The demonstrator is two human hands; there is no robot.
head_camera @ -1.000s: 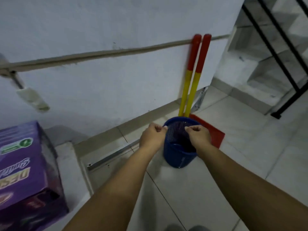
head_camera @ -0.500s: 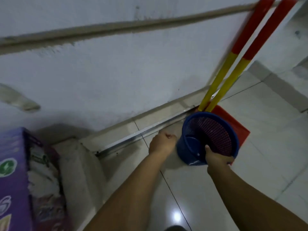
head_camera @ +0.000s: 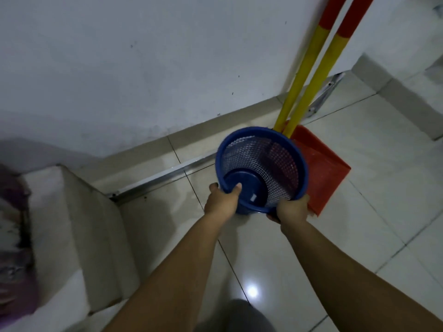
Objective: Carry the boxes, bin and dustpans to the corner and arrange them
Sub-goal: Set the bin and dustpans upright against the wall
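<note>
Both hands, left hand (head_camera: 221, 203) and right hand (head_camera: 293, 210), grip the blue bin (head_camera: 261, 167) rim; bin tilted, mouth toward camera, beside red dustpans (head_camera: 323, 173).

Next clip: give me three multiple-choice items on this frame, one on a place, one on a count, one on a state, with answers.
1. Where is the bin?
A. on the step
B. on the floor by the dustpan
C. on the purple box

2. How many yellow-and-red handles lean on the wall?
A. one
B. two
C. three

3. How is the bin held?
A. by both hands
B. by one hand
C. by none

Answers: 1 B, the red pan lies just right of it. 2 B, two poles rise side by side. 3 A, the left hand and right hand grip its near rim.
</note>
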